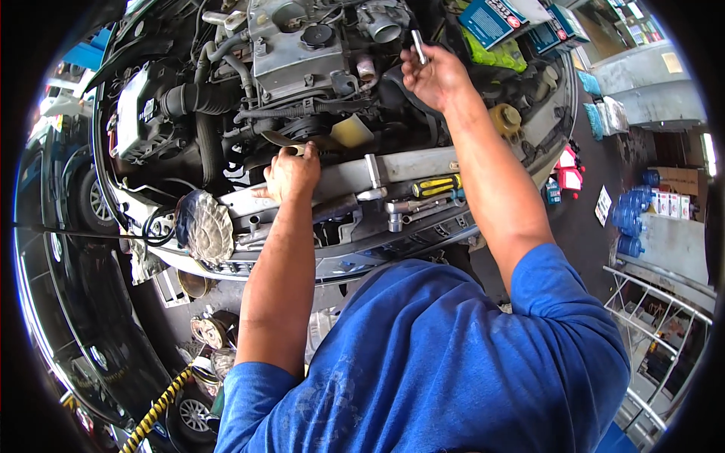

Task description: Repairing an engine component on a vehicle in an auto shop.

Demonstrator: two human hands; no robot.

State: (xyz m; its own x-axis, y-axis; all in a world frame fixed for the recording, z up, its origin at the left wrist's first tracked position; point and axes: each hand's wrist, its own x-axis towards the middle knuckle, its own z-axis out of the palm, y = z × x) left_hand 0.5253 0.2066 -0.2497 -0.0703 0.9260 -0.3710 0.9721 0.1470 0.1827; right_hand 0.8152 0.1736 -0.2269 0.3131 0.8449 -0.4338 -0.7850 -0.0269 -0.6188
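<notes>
I lean over an open car engine bay. My left hand rests curled on the front crossmember, fingers reaching down near a black pulley and belt; whether it grips anything I cannot tell. My right hand is raised over the engine's right side, holding a small shiny metal socket tool between its fingers. A yellow-and-black handled screwdriver and a chrome ratchet with socket lie on the crossmember between my arms.
A round horn-like grille part hangs at the front left. Blue boxes sit beyond the engine. Blue water bottles and a metal rack stand right. A yellow coiled hose and wheel lie lower left.
</notes>
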